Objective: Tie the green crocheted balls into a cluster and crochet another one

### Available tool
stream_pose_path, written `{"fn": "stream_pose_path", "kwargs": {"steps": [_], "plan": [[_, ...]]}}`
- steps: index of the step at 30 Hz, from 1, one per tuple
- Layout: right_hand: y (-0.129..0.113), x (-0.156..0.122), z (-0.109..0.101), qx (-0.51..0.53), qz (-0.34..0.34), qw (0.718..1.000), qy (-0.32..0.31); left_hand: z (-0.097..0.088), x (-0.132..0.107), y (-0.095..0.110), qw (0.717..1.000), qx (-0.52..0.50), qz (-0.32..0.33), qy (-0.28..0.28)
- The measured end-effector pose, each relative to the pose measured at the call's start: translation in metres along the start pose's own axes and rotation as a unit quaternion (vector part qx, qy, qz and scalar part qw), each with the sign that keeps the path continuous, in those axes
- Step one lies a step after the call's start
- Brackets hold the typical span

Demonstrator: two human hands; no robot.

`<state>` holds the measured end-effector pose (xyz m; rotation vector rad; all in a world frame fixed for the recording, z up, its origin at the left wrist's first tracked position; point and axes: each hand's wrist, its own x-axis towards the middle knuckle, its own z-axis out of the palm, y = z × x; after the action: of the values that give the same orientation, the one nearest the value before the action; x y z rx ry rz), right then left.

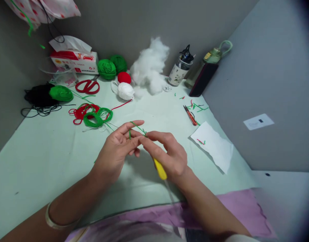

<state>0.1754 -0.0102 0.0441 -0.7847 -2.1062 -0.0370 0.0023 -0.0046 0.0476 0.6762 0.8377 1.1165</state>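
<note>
Green yarn runs over the raised index finger of my left hand and down to my fingertips. That hand's thumb and fingers are pinched together at the yarn. My right hand is closed around a crochet hook with a yellow handle, its thin rear end pointing down toward me. The hook's tip meets the yarn between both hands, where the fingers hide it. A small green knot of stitches shows there. Beyond my left hand lie a loose green yarn coil and a red yarn coil.
Along the back stand a tissue box, green yarn balls, white stuffing, a pen jar and a bottle. Red scissors lie left; thread snips and white paper lie right.
</note>
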Motion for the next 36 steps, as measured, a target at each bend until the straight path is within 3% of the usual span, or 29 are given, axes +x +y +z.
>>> {"fn": "stream_pose_path", "kwargs": {"steps": [2, 5, 7, 10, 13, 16, 18, 20, 22, 25, 27, 30, 36], "plan": [[-0.001, 0.0, 0.0, 0.0, 0.01, 1.0, 0.003, 0.001, -0.001, 0.002, 0.998, -0.038, -0.043, -0.032], [-0.001, 0.003, -0.002, 0.124, 0.114, 0.984, 0.064, 0.003, -0.001, 0.007, 0.994, -0.064, -0.079, -0.042], [0.0, 0.007, -0.001, 0.25, 0.193, 0.942, 0.112, 0.003, -0.002, 0.009, 0.995, -0.062, -0.068, -0.029], [0.001, 0.012, 0.002, 0.37, 0.25, 0.887, 0.12, 0.004, -0.002, 0.008, 0.998, -0.046, -0.042, -0.031], [0.0, 0.01, 0.005, 0.348, 0.239, 0.902, 0.091, 0.006, -0.003, 0.004, 0.999, -0.015, -0.019, -0.037], [-0.003, 0.005, 0.003, 0.232, 0.181, 0.954, 0.065, 0.007, -0.003, 0.001, 0.999, -0.012, -0.007, -0.029], [-0.004, 0.003, 0.001, 0.134, 0.13, 0.982, 0.034, 0.006, -0.002, 0.002, 0.998, -0.038, -0.027, -0.03], [-0.004, 0.003, -0.002, 0.099, 0.113, 0.988, 0.02, 0.005, -0.002, 0.006, 0.996, -0.067, -0.059, -0.032], [-0.001, 0.005, -0.004, 0.157, 0.157, 0.973, 0.057, 0.004, -0.001, 0.01, 0.993, -0.085, -0.076, -0.027], [0.003, 0.01, -0.003, 0.314, 0.257, 0.905, 0.126, 0.004, -0.001, 0.012, 0.995, -0.083, -0.056, -0.012], [0.004, 0.011, 0.0, 0.388, 0.284, 0.869, 0.121, 0.005, -0.001, 0.011, 0.998, -0.057, -0.033, -0.009], [0.005, 0.011, 0.004, 0.413, 0.297, 0.855, 0.1, 0.005, -0.001, 0.007, 1.0, -0.019, -0.001, 0.002], [0.006, 0.009, 0.003, 0.398, 0.317, 0.853, 0.12, 0.004, -0.002, 0.006, 1.0, -0.007, 0.009, 0.009]]}}
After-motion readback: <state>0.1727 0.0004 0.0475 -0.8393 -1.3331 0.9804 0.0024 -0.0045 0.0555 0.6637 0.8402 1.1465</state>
